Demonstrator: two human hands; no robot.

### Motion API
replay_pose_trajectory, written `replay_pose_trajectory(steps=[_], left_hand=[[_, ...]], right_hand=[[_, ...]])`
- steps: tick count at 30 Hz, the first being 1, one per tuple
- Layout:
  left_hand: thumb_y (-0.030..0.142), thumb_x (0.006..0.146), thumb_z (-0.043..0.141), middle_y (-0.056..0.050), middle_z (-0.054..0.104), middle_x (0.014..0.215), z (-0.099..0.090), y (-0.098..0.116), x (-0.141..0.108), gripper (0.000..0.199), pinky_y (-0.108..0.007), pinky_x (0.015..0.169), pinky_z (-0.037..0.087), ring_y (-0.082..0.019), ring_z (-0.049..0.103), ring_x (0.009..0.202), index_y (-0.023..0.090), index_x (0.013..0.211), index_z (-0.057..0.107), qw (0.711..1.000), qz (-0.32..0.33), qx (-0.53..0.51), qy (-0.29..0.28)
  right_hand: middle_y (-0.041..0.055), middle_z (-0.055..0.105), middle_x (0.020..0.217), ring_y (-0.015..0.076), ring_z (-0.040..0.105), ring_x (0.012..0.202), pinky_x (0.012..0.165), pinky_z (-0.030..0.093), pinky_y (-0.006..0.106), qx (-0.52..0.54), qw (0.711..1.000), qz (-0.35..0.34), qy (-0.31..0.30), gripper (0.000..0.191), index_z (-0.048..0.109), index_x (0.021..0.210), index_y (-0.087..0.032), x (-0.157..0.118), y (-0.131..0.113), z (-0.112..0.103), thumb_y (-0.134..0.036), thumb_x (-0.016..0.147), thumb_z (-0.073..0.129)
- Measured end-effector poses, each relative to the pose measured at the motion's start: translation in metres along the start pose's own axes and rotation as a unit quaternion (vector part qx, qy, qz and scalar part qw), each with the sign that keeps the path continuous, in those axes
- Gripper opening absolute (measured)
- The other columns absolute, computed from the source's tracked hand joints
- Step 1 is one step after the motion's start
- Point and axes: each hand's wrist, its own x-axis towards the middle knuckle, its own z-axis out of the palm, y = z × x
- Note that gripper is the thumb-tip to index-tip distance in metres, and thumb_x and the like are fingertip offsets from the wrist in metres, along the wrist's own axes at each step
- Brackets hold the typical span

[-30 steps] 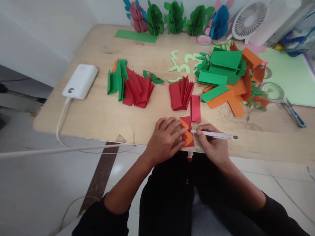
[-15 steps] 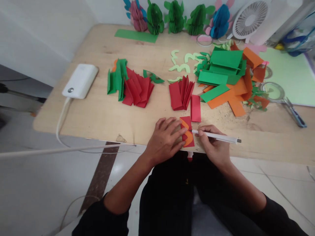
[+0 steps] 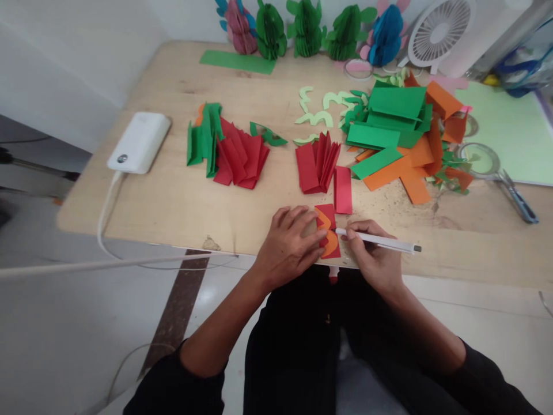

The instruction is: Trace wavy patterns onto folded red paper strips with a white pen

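Observation:
Near the table's front edge lies a small red paper piece with an orange curved paper shape on top of it. My left hand lies flat with fingers spread, its fingertips pressing the orange shape onto the red paper. In my right hand is a white pen, gripped near its tip, which meets the edge of the orange shape. Just behind are a red paper strip and a stack of folded red paper.
Folded red pieces and green ones lie to the left. A pile of green and orange paper sits right, near scissors. A white power bank with a cable is at far left. Paper figures and a fan stand behind.
Hardly anything differs. Both hands, the pen and the papers keep their places, and the whole view has shifted very slightly.

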Motion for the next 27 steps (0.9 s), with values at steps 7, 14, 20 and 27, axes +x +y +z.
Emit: replay_pose_trajectory(steps=[7, 14, 20, 27], left_hand=[[0.037, 0.095, 0.050, -0.012, 0.059, 0.128, -0.0010, 0.0010, 0.0009, 0.028, -0.058, 0.109, 0.031, -0.032, 0.046, 0.128, 0.023, 0.114, 0.066, 1.000, -0.005, 0.000, -0.002], [0.036, 0.095, 0.050, -0.013, 0.059, 0.129, -0.0003, 0.0005, 0.0010, 0.029, -0.058, 0.109, 0.031, -0.032, 0.045, 0.128, 0.023, 0.115, 0.066, 1.000, -0.003, 0.000, -0.002], [0.037, 0.095, 0.051, -0.013, 0.059, 0.129, 0.0008, 0.0002, 0.0006, 0.029, -0.058, 0.108, 0.031, -0.033, 0.045, 0.128, 0.023, 0.115, 0.066, 1.000, 0.001, 0.000, 0.006], [0.036, 0.095, 0.051, -0.014, 0.059, 0.129, 0.0007, 0.0004, 0.0003, 0.029, -0.058, 0.108, 0.031, -0.033, 0.046, 0.128, 0.022, 0.115, 0.067, 1.000, 0.000, 0.000, 0.008]], right_hand=[[0.0028, 0.069, 0.077, 0.0127, 0.057, 0.060, 0.052, 0.045, 0.025, -0.015, 1.000, -0.002, -0.009, 0.016, 0.066, 0.084, -0.021, 0.0003, -0.0041, 0.0003, -0.035, 0.087, 0.061], [0.0025, 0.069, 0.076, 0.0122, 0.056, 0.059, 0.053, 0.043, 0.024, -0.022, 1.000, 0.012, -0.012, 0.014, 0.066, 0.083, -0.020, 0.0008, -0.0066, 0.0008, -0.032, 0.086, 0.060], [0.0040, 0.070, 0.080, 0.0132, 0.058, 0.064, 0.056, 0.045, 0.024, -0.025, 0.999, 0.010, -0.018, 0.015, 0.066, 0.083, -0.020, 0.0018, -0.0076, -0.0002, -0.034, 0.087, 0.061], [0.0018, 0.067, 0.075, 0.0111, 0.054, 0.057, 0.052, 0.042, 0.023, -0.019, 1.000, 0.010, -0.022, 0.014, 0.065, 0.085, -0.020, 0.0005, -0.0071, -0.0014, -0.034, 0.087, 0.061]])
